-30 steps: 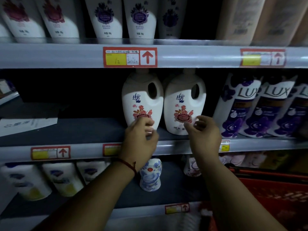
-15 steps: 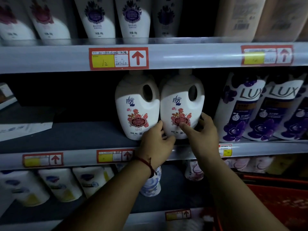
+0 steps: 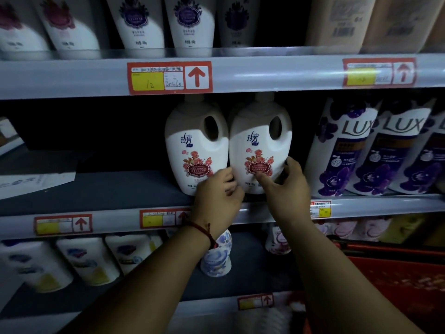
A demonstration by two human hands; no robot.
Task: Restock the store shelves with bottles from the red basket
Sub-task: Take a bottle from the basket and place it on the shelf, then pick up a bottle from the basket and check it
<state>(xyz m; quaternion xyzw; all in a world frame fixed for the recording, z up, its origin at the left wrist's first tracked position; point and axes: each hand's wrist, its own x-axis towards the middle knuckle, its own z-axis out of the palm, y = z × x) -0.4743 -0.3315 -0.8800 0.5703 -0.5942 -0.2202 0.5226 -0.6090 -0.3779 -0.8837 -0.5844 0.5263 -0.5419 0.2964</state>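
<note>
On the dim middle shelf (image 3: pixel 120 189), your left hand (image 3: pixel 216 198) and right hand (image 3: pixel 286 186) clasp the right white bottle (image 3: pixel 260 141) low down; it stands upright against the left white bottle (image 3: pixel 195 145).

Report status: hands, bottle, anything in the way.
Right hand grips right white bottle low, on middle shelf. Left hand curled at its lower-left edge, grip unclear. Left white bottle close alongside; LUX bottles apart at right.

The left hand (image 3: pixel 218 196) has moved off the left bottle (image 3: pixel 196 150) and now holds the right bottle (image 3: pixel 260 148) just beside it. The right hand (image 3: pixel 286 186), free before, now grips this bottle from the other side.
</note>
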